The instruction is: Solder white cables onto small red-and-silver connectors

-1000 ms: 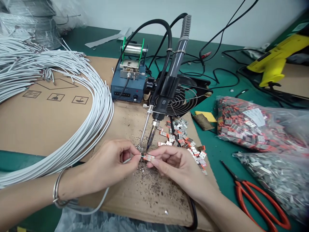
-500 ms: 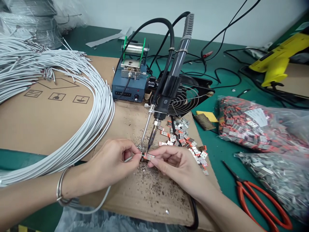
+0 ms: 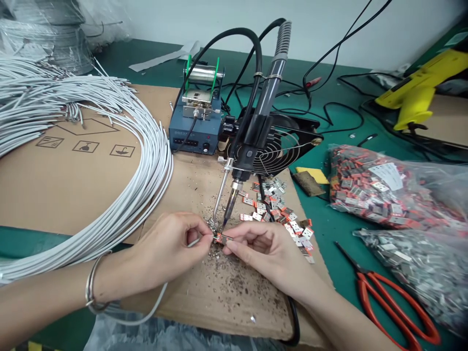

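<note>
My left hand [image 3: 175,241] pinches the end of a white cable [image 3: 160,297], whose length runs back under my wrist. Between the fingertips of my right hand [image 3: 265,248] is a small USB connector [image 3: 222,238] with an orange-red end and a metal shell. Its orange end meets the cable's end. Just above this joint is the tip of a soldering iron [image 3: 229,207], clamped at a slant in a stand. Beside the iron a thin metal solder feed tube [image 3: 220,192] points down to the same spot. Whether the tip touches the connector, I cannot tell.
A solder feeder [image 3: 195,131] with a spool stands behind, beside a black fan [image 3: 281,146]. Loose USB connectors [image 3: 292,226] lie right of the iron. Further right are bagged connectors [image 3: 380,190] and red-handled scissors [image 3: 391,302]. A white cable bundle [image 3: 146,195] curves along the left.
The connector has turned slightly between my fingers, showing more of its orange end. Both hands otherwise stay nearly in place; the whole view shifts a little.
</note>
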Tool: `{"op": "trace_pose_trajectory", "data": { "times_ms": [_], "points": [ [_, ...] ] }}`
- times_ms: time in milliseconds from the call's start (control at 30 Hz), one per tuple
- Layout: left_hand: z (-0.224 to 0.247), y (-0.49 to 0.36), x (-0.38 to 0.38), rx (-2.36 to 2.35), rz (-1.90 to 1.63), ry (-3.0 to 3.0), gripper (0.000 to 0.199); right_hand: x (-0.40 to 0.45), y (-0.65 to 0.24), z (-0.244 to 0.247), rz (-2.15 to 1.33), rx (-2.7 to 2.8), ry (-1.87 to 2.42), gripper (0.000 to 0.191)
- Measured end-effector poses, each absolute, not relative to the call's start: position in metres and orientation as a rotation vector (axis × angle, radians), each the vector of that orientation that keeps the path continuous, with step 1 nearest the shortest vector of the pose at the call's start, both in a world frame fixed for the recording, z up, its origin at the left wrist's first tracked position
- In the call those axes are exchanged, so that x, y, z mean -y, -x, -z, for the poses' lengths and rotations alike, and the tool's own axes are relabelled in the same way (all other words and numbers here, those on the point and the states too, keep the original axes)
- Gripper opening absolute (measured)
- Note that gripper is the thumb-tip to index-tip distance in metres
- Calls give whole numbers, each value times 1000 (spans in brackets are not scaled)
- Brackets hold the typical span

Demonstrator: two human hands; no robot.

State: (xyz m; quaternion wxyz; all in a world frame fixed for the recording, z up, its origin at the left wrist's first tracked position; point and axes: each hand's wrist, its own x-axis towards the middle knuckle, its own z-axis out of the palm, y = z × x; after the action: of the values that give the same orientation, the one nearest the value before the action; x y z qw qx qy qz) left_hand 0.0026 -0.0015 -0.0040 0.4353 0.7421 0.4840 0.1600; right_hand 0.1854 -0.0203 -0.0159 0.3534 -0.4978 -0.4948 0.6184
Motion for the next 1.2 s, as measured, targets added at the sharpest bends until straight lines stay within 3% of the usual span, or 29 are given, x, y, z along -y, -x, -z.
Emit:
{"op": "trace_pose_trajectory", "data": {
  "times_ms": [300,533,800,1200],
  "points": [
    [2,-2,20,-1158,-403,-1741,18,31,-191,6,-1621,1413,1267,8],
    [-1,-2,67,-1007,-381,-1206,21,73,-191,-20,-1574,1495,1304,10],
    [6,0,105,-891,-508,-999,13,108,-190,-16,-1634,1445,1195,6],
    [9,5,123,-887,-569,-1055,17,123,-183,-10,-1779,1161,1109,13]
  ]
}}
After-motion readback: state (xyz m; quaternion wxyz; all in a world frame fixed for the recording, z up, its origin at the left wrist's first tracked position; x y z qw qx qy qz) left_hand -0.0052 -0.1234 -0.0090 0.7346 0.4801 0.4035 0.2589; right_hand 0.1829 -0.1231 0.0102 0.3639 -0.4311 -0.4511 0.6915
